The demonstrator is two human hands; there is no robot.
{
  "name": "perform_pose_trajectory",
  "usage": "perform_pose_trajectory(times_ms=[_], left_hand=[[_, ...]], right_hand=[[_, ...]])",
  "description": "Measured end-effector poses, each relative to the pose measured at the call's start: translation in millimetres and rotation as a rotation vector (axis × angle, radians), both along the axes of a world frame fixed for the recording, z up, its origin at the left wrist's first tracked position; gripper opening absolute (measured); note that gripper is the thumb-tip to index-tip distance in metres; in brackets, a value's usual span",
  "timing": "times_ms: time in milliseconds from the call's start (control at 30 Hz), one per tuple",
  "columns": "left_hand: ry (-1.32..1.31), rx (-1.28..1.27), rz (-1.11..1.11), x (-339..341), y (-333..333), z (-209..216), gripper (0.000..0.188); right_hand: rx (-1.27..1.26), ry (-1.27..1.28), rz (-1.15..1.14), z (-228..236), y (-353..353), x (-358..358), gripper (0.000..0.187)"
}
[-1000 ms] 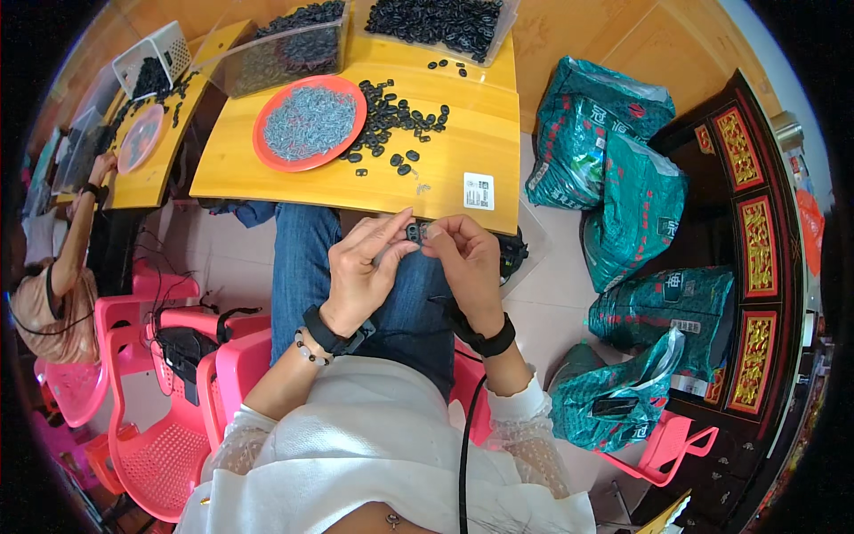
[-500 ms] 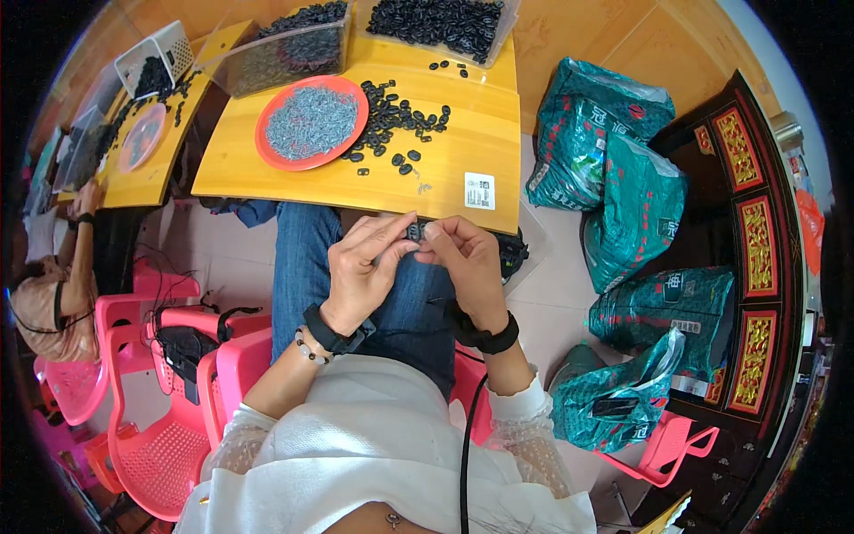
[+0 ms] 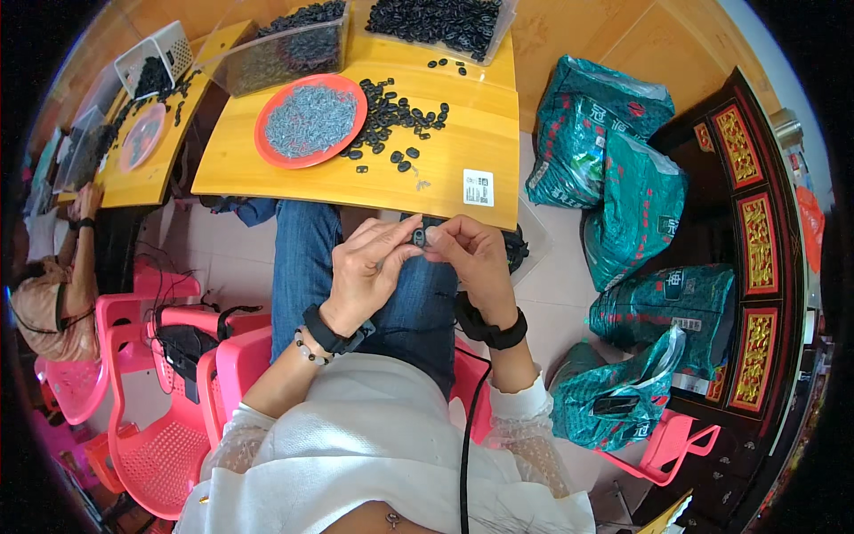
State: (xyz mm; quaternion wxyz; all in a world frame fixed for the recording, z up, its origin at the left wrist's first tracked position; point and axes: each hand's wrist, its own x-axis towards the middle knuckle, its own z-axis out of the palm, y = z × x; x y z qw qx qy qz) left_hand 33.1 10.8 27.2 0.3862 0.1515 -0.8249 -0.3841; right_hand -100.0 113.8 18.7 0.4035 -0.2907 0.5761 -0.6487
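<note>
Just off the front edge of the yellow table [image 3: 249,178], my left hand [image 3: 365,267] pinches a small black oval plastic piece [image 3: 419,237] with openings in its face. My right hand [image 3: 480,262] has thumb and forefinger pressed together at the piece's right side. Whether those fingertips hold something tiny, I cannot make out. Beyond my hands, a red-orange plate [image 3: 361,105] bears a heap of small grey metal screws or pins [image 3: 307,120]. Similar black oval pieces [image 3: 391,116] lie scattered to the plate's right.
Two clear bins [image 3: 294,71] [image 3: 487,55] of black pieces stand at the table's back. A white label [image 3: 479,188] lies near its front right corner. Green bags [image 3: 633,209] stand on the floor at right. Pink chairs [image 3: 169,445] and another person [image 3: 58,303] are at left.
The black piece has turned so its face with openings shows more. My right hand has shifted slightly right, its wrist outward; my left hand has barely moved.
</note>
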Motion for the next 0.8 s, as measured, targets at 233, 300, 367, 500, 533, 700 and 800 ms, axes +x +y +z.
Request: perform_pose_trajectory(times_ms=[233, 300, 367, 500, 533, 700, 800], left_hand=[[0.016, -0.034, 0.012, -0.2, 2.0, 4.1, 0.036], [0.020, -0.043, 0.016, 0.2, 2.4, 4.6, 0.036], [0.009, -0.058, 0.020, 1.2, 2.9, 5.0, 0.035], [-0.009, -0.078, 0.016, 3.5, 2.7, 6.0, 0.035], [-0.008, -0.077, 0.017, 3.8, 3.5, 6.4, 0.036], [-0.022, -0.115, 0.020, 5.9, 4.9, 8.3, 0.038], [-0.025, -0.126, -0.004, 6.5, 4.8, 7.8, 0.040]], right_hand=[[-0.007, -0.246, 0.085, -3.1, 2.9, -3.2, 0.018], [-0.019, -0.347, 0.100, -4.2, 2.7, -2.6, 0.021], [-0.035, -0.460, 0.189, -3.5, 2.1, -1.9, 0.026], [-0.027, -0.512, 0.255, -4.2, 2.4, -3.0, 0.030], [-0.029, -0.541, 0.285, -7.3, 4.0, -5.5, 0.030], [-0.014, -0.576, 0.319, -10.4, 5.9, -8.5, 0.029], [0.021, -0.623, 0.363, -14.8, 6.9, -12.0, 0.026]])
